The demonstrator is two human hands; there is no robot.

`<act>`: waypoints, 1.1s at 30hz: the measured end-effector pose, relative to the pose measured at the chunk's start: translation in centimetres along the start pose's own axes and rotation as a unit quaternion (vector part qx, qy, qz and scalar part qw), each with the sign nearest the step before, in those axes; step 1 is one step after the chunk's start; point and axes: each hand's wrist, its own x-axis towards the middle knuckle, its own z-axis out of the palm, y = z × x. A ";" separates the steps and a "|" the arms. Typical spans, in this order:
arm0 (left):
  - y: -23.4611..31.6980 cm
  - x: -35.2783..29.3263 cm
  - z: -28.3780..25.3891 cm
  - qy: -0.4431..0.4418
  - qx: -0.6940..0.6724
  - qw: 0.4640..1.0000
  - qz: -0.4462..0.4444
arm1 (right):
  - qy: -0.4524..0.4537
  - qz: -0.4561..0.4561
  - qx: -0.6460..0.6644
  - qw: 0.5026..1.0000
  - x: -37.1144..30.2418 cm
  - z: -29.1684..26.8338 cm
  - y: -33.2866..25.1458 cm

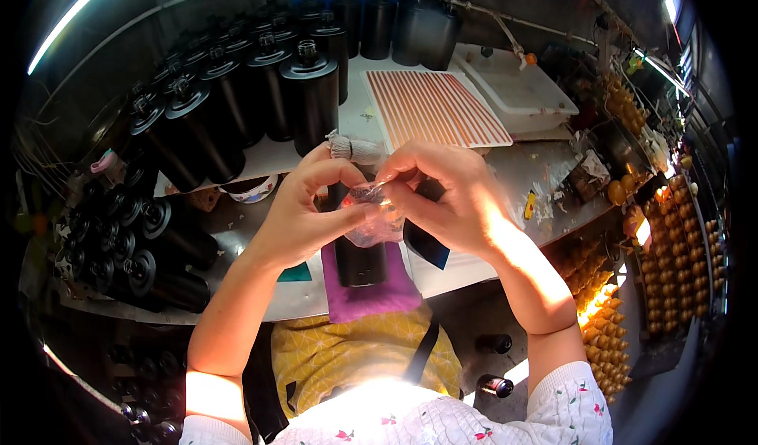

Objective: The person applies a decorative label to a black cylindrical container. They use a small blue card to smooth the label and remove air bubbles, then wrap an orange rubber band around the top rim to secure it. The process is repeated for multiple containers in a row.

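A crinkled piece of clear plastic film (373, 224) is pinched between my two hands above the table's front edge. My left hand (312, 200) grips its left side between thumb and fingers. The fingertips of my right hand (446, 188) close on its upper right part. Below the film a black bottle (362, 265) lies on a purple cloth (403, 291), its far part hidden by my hands. Just beyond my left fingers sits a bundled greyish-white cloth (355, 148). A dark flat piece (426, 246) shows under my right hand.
Many black bottles (308, 97) stand at the back left; more (170, 232) lie stacked at the left. A sheet with orange stripes (434, 109) lies beyond my hands, beside a white tray (513, 90). A small yellow object (529, 205) is at right, near rows of golden pieces (671, 255).
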 end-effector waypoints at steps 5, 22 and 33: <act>0.7 -0.5 -1.3 -0.036 0.122 0.991 0.039 | 0.000 0.023 0.016 1.000 -0.6 -0.1 -0.1; -3.2 -5.8 1.4 0.168 -0.157 0.964 -0.132 | -0.022 0.280 0.210 0.936 -5.6 1.9 3.0; -8.6 -3.7 2.3 0.301 -0.131 0.933 -0.145 | 0.078 0.328 0.367 0.867 -6.2 8.3 11.2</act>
